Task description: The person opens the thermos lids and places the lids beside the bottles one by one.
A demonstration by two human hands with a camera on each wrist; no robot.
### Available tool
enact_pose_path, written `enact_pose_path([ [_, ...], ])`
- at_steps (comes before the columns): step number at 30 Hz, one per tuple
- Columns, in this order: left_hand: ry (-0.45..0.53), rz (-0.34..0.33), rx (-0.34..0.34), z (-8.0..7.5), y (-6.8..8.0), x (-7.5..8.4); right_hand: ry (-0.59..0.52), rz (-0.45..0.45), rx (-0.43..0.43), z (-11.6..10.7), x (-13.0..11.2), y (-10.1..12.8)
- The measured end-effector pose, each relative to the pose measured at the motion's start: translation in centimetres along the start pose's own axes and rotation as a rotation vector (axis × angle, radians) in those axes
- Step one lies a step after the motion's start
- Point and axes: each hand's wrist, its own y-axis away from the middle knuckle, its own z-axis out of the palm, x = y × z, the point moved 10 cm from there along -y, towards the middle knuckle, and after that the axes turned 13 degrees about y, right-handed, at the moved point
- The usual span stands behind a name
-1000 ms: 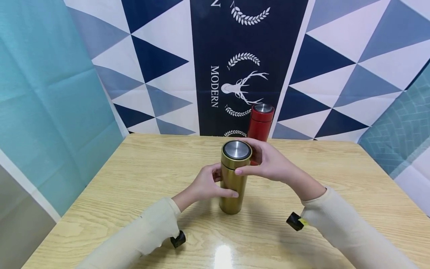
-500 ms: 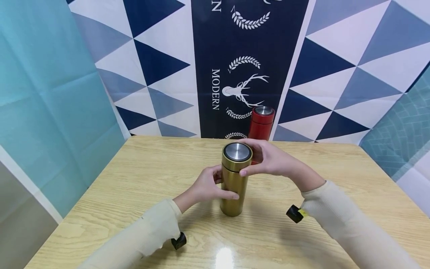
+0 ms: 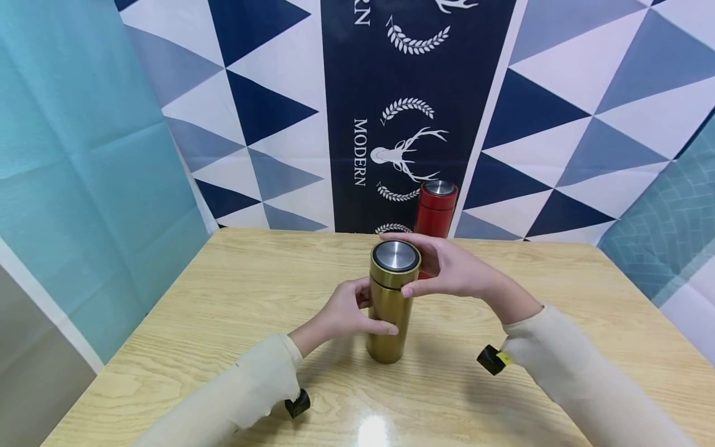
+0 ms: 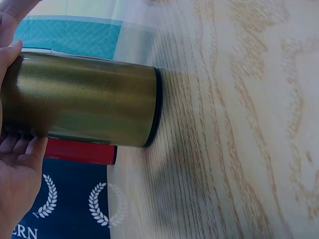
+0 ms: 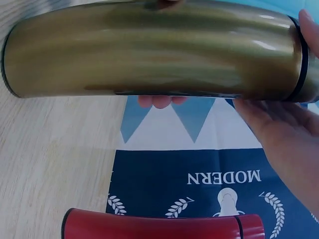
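Two flasks: a gold cylindrical metal flask (image 3: 390,304) with a steel-topped lid (image 3: 396,256) stands upright mid-counter (image 3: 223,298); a red metal flask (image 3: 434,208) stands behind it.
Left hand (image 3: 345,309): wrapped round the gold body.
Right hand (image 3: 447,267): fingers curled around the lid, apparently gripping it.
Backdrop: patterned cloth (image 3: 402,112).

Gold flask (image 3: 391,310): glossy metallic body, brushed steel lid top (image 3: 396,255). Red flask (image 3: 435,208) at 12 o'clock: satin metal. Table (image 3: 223,298): glossy light wood grain. Backdrop (image 3: 268,112): matt creased cloth. Sleeves (image 3: 234,397): soft knit.
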Motion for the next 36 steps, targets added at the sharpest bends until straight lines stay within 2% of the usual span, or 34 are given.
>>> enact_pose_path([
  [3, -0.009, -0.001, 0.005, -0.1, 0.1, 0.0, 0.036, -0.005, 0.066, -0.2, -0.3, 0.2],
  [11, -0.007, 0.014, -0.003, 0.0, 0.0, 0.0, 0.139, 0.201, 0.312, -0.5, -0.9, 1.4],
  [17, 0.01, 0.022, -0.01, 0.1, -0.1, 0.2, 0.209, 0.281, 0.431, -0.6, -1.9, 2.1],
  [24, 0.008, 0.021, -0.007, 0.1, 0.0, 0.0, 0.249, 0.264, 0.415, -0.7, -1.9, 2.0],
  [36, 0.001, 0.017, -0.012, 0.1, 0.0, -0.1, 0.205, 0.22, 0.317, -0.8, -1.6, 1.5],
])
